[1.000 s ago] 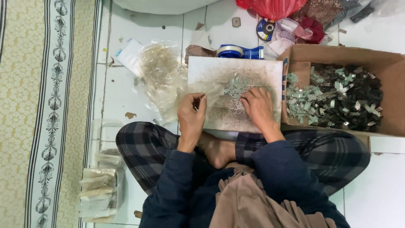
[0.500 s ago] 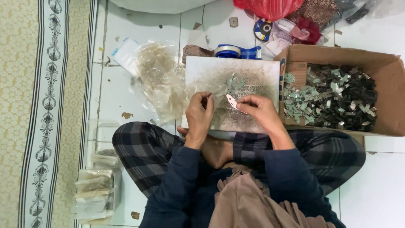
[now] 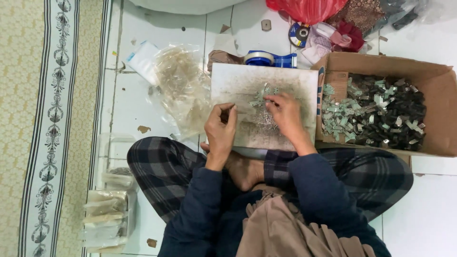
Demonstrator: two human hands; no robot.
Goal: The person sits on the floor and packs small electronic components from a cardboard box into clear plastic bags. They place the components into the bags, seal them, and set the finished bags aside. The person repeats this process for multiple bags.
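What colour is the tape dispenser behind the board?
Blue, with a pale tape roll; the tape dispenser shows clearly in the head view.

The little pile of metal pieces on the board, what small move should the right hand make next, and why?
Probably pinch one piece and draw it toward the left hand. The right hand has its fingertips in the small pile on the board, while the left hand waits beside it with thumb and finger pinched together.

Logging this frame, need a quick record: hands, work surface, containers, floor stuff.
left hand: pinches a small item over the board, item too small to tell
right hand: fingertips on the pile of small metal pieces
board: pale, flat, in front of crossed legs
box: cardboard, right of board, full of dark and pale small parts
bag: clear plastic, left of board
tape dispenser: blue, behind board
floor: white tiles
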